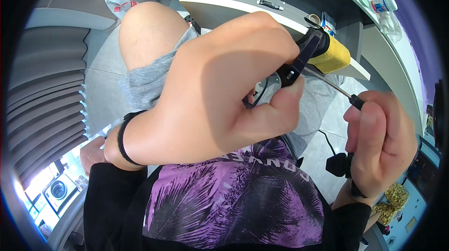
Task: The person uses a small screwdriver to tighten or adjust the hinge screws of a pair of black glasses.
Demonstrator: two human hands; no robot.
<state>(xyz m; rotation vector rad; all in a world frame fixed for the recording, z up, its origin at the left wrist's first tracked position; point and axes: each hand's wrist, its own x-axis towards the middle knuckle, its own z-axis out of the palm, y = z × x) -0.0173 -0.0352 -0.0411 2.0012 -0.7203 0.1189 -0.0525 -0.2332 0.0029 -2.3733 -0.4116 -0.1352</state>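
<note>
While the open drawer point(213, 9) spans the space beyond both grips, the left hand point(234, 78) fills the middle, its thumb and forefinger pinching a black part point(306, 54). Right of that grip, and slightly nearer the body, the right hand point(381, 134) closes thumb and fingers on the short handle of a slim screwdriver point(354, 100). Just past the left fingertips sits a yellow cloth bundle point(336, 54). The screwdriver's metal shaft slants from the right grip toward the black part — whether its tip is seated, I cannot tell. The step in hand looks like working on a small fastening; the next move seems to call for a steady left pinch, a lined-up shaft — then a light twist.
</note>
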